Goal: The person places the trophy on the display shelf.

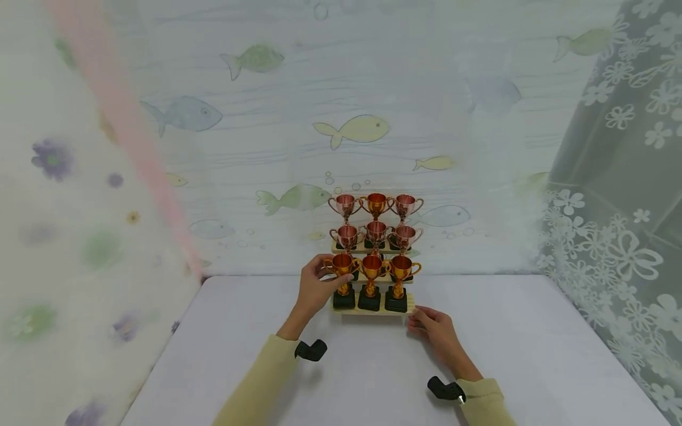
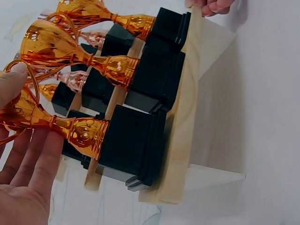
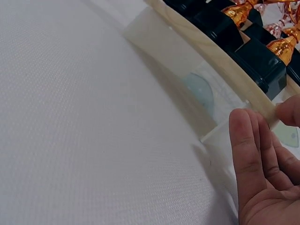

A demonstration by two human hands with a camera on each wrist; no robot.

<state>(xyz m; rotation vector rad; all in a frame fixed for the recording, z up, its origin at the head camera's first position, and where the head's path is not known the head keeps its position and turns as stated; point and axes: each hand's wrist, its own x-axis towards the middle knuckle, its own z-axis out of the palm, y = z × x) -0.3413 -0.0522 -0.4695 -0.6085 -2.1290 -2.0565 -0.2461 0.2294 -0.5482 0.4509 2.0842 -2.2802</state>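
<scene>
Small trophy cups stand in three rows of three on a stepped wooden rack point(image 1: 373, 312). The front row is gold; the rows behind mix rose and gold. My left hand point(image 1: 318, 291) holds the front-left gold trophy point(image 1: 344, 297) by its cup. In the left wrist view, the thumb lies on that trophy's handle and the fingers pass behind the cup; its black base point(image 2: 131, 140) stands on the front shelf point(image 2: 180, 145). My right hand point(image 1: 434, 331) pinches the right end of the front shelf, thumb on top and fingers below, in the right wrist view.
The rack stands on a white-covered table point(image 1: 373, 373), near a back curtain point(image 1: 479, 160) with drawn fish. White panels point(image 2: 215, 176) support the front shelf from below. A flowered cloth point(image 1: 80, 236) hangs at left, a lace curtain point(image 1: 634, 254) at right.
</scene>
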